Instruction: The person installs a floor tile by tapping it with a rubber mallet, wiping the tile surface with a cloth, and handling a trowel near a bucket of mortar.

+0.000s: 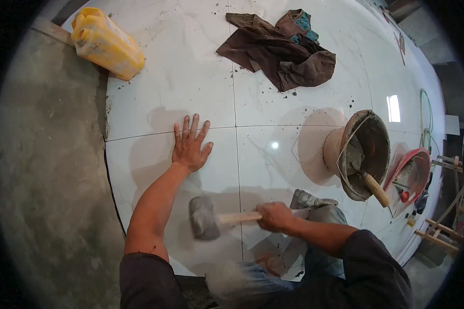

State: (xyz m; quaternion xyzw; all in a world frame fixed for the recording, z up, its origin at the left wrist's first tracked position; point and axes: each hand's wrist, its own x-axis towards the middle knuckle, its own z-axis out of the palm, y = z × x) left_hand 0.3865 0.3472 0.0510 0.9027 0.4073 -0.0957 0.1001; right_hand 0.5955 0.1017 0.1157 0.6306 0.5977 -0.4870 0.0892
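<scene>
No readable text, labels, numbers or signs.

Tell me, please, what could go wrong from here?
A stray swing of the mallet, gripped in the right hand, might catch the left forearm nearby, as the left hand rests flat on the tiles. The trowel handle juts past the rim of the bucket, so a passing arm could knock it.

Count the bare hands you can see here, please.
2: the left hand, fingers spread over the white tiles, and the right hand, gripping a mallet. Neither is hidden.
</scene>
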